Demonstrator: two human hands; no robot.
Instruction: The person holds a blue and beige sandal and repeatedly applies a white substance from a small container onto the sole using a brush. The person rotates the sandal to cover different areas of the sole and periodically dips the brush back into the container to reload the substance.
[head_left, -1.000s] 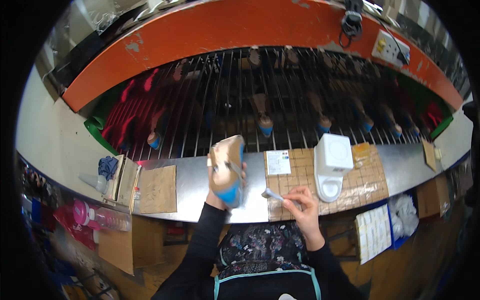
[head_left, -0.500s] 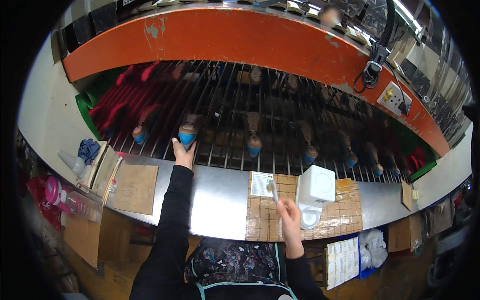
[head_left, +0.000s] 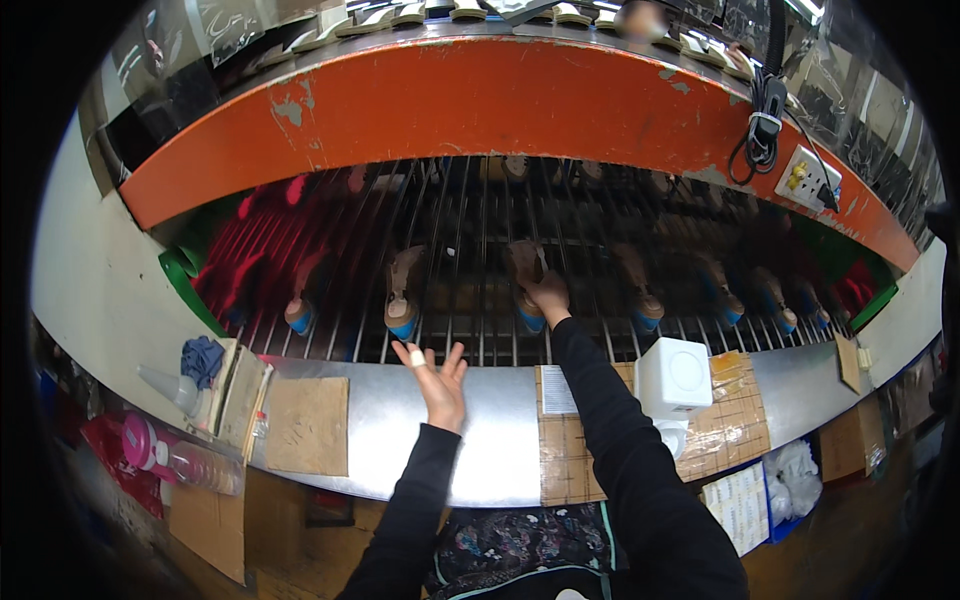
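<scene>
My right hand (head_left: 547, 294) reaches over the rack, its fingers closed round a thin pale-handled brush (head_left: 544, 258). The brush is at a tan shoe part on a blue last (head_left: 524, 262), and its tip is hard to make out. Near the rack's front edge my left hand (head_left: 438, 388) is palm up with fingers spread, holding nothing, a pale wrap on one finger. Just beyond those fingertips lies another tan shoe part on a blue last (head_left: 401, 295). A white plastic container (head_left: 674, 378) stands right of my right forearm, which partly hides the small white cup (head_left: 672, 436) at its base.
Several more lasts lie along the dark metal bars (head_left: 470, 300), under an orange beam (head_left: 450, 100). Cardboard (head_left: 308, 425) lies on the metal ledge (head_left: 490, 440). At left are a pink-lidded bottle (head_left: 185, 462) and a dark blue cloth (head_left: 202, 362); a socket (head_left: 808, 180) sits at right.
My left hand has let go of the last it touched and drawn back, opening. My right hand has gone from beside the white container forward to a last with the brush. The view has shifted.
</scene>
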